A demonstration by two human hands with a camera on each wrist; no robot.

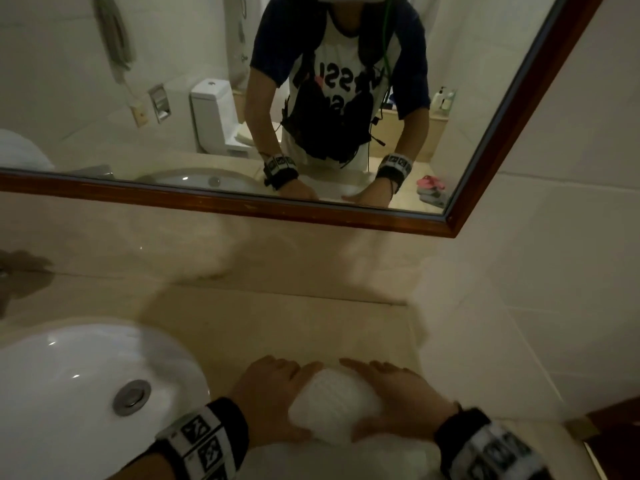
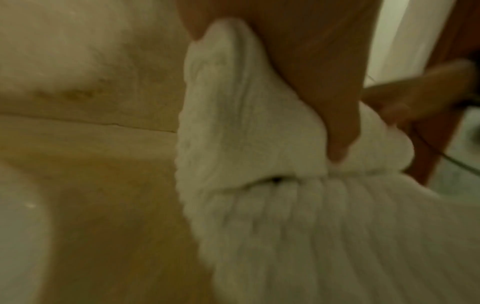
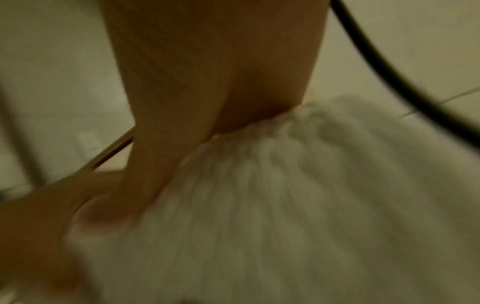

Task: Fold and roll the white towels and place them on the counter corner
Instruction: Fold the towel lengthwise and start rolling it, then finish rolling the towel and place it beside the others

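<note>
A white ribbed towel (image 1: 332, 403) lies partly rolled on the beige counter (image 1: 277, 323), right of the sink. Its unrolled part (image 1: 346, 459) stretches toward me. My left hand (image 1: 273, 389) grips the roll's left end, fingers over the top. In the left wrist view its thumb (image 2: 340, 123) presses into the near side of the towel (image 2: 246, 123). At the roll's right end my right hand (image 1: 401, 389) cups it in the same way. The right wrist view, blurred, shows that hand (image 3: 207, 82) lying over the towel (image 3: 285, 205).
A white sink basin (image 1: 86, 375) with a metal drain (image 1: 131, 398) sits left of the towel. A wood-framed mirror (image 1: 242, 206) hangs on the back wall. The tiled side wall (image 1: 554, 271) meets the counter at the far right corner (image 1: 398, 306).
</note>
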